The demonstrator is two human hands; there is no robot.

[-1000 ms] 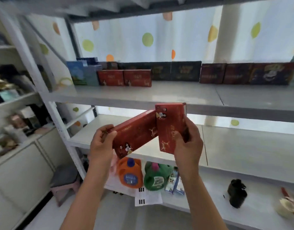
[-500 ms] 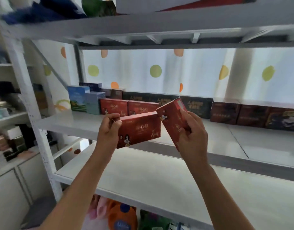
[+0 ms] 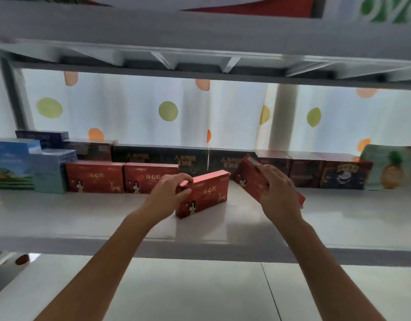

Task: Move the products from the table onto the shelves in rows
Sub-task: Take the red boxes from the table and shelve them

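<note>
Nearest to us, our two bare forearms reach up from the bottom of the view over the lower shelf board (image 3: 200, 286) toward the middle shelf (image 3: 60, 218). Our left hand (image 3: 167, 193) curls over the left end of a red box (image 3: 204, 193), thumb on the front face and fingers over the top edge. That box stands on its long side on the middle shelf, its bottom edge on the board as far as we can tell, turned at a slant so its right end points deeper into the shelf. Our right hand (image 3: 278, 193) grips a second red box (image 3: 251, 177) from above, fingers wrapped over it; this one is tilted, its far end raised and pointing left toward the back row, and we cannot tell whether any corner touches the board.

Just beyond our left hand, two matching red boxes (image 3: 121, 177) stand upright side by side, facing front, with the slanted box just to their right. Left of them sit pale blue boxes (image 3: 30, 167), with a dark blue box (image 3: 42, 136) behind. Along the back runs a row of dark boxes (image 3: 176, 158), then brown-red boxes (image 3: 304, 170) and a navy box (image 3: 343, 176) to the right, and a green pineapple carton (image 3: 390, 167) at the far right. Behind everything hangs a white curtain with coloured dots (image 3: 135, 112). Overhead is the underside of the upper shelf (image 3: 200, 38).
</note>
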